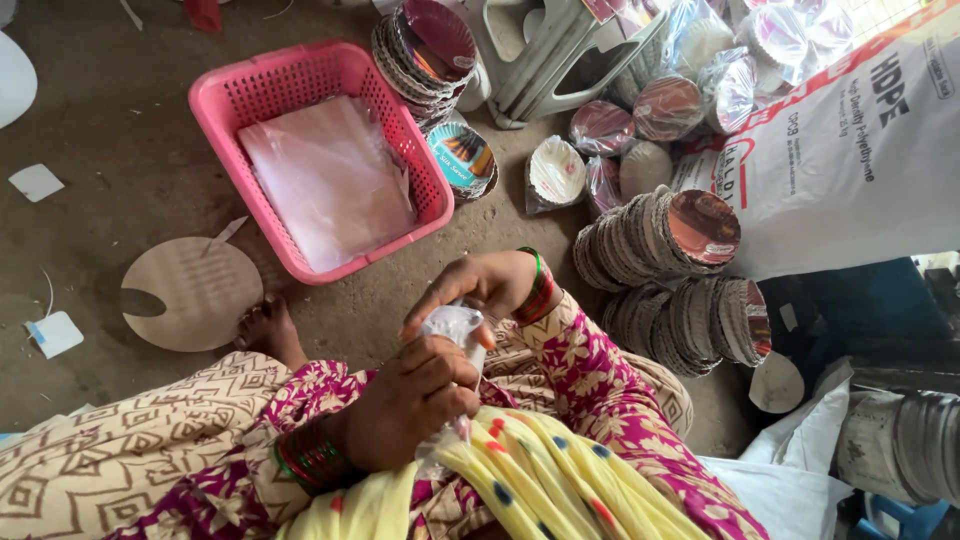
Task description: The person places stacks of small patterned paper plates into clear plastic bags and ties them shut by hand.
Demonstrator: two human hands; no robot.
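Observation:
Both my hands hold a small clear plastic bag (452,324) just above my lap. My left hand (405,400), with red and green bangles at the wrist, is shut around the bag's lower part. My right hand (470,288), also wearing bangles, pinches the bag's top with thumb and fingers. A yellow dotted scarf (540,480) lies over my lap below the hands. A pink plastic basket (230,100) with a stack of clear plastic sheets (325,180) stands on the floor just beyond my hands.
Stacks of paper plates (655,235) lie on their sides to the right, more (425,45) behind the basket, and wrapped bundles (700,90) against a white sack (850,170). A round cardboard disc (190,290) lies left by my bare foot (265,330). A grey stool (560,60) lies at the top.

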